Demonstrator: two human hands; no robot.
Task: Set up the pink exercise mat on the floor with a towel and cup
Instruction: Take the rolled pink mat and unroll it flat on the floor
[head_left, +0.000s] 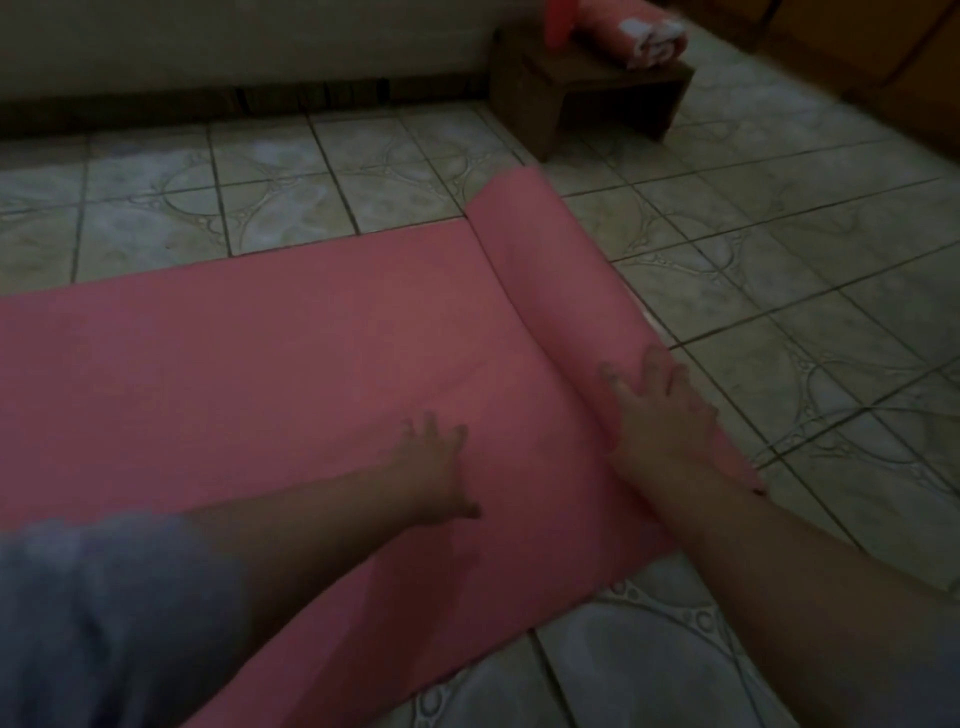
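The pink exercise mat (270, 353) lies partly unrolled across the tiled floor, with its rolled end (545, 270) still curled up on the right. My left hand (441, 462) rests flat on the spread part, fingers apart. My right hand (660, 410) lies palm down on the near end of the roll, fingers spread over it. On a low wooden stool (587, 98) at the back stand a rolled pink and white towel (634, 31) and a red cup (558, 21), cut off by the top edge.
A pale wall with a dark base (234, 98) runs along the back left. Wooden furniture (883, 47) fills the back right corner. Patterned floor tiles (779, 270) stretch to the right of the roll. My light grey sleeve (93, 623) fills the lower left.
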